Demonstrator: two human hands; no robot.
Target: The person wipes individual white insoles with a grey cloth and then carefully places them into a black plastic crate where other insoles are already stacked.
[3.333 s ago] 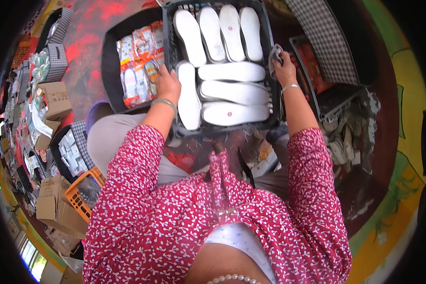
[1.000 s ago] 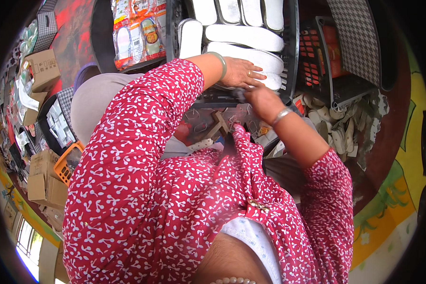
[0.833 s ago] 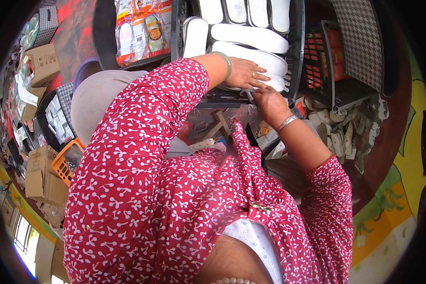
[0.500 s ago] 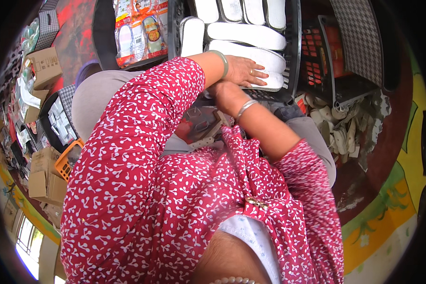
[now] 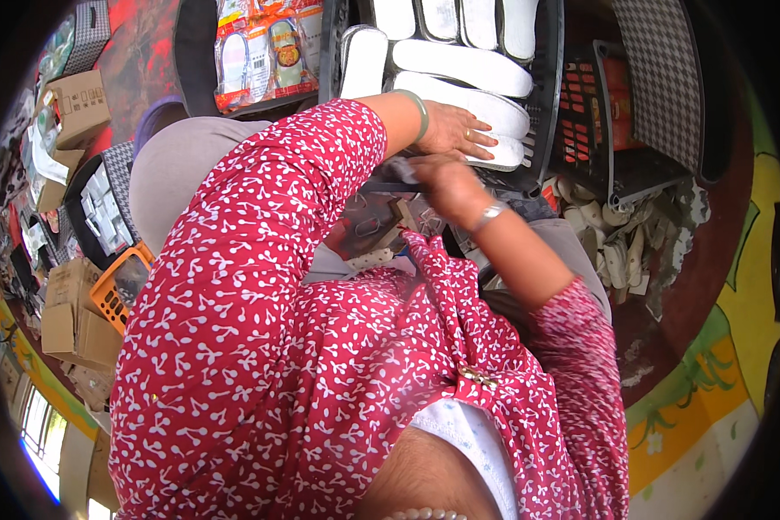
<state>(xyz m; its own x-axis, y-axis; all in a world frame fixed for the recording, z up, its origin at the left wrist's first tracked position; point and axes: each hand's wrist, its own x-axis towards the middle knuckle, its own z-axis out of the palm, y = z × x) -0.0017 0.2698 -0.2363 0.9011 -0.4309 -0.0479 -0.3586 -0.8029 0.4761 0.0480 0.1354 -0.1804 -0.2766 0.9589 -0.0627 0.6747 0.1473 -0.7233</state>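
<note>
White insoles (image 5: 464, 68) with dark edges lie in rows in a black plastic crate (image 5: 542, 95). My left hand (image 5: 451, 130), wearing a pale green bangle and a ring, rests open on the insoles nearest me, fingers stretched to the right. Just below it, at the crate's near edge, my right hand (image 5: 453, 189) is curled and blurred by motion, a silver bracelet on its wrist. A small dark grey thing (image 5: 400, 170) shows at its fingertips; its kind is too blurred to tell.
Left of the crate, a dark bin holds clear packs of insoles (image 5: 269, 56). To the right stand another black crate (image 5: 581, 113) and a heap of pale, flat pieces (image 5: 620, 238). Cardboard boxes (image 5: 78, 312) and an orange plastic basket (image 5: 117, 286) are at the left.
My right hand has shifted right and slightly down, out from under my left wrist, and a dark grey thing now shows by its fingers. My left hand stays flat on the insoles.
</note>
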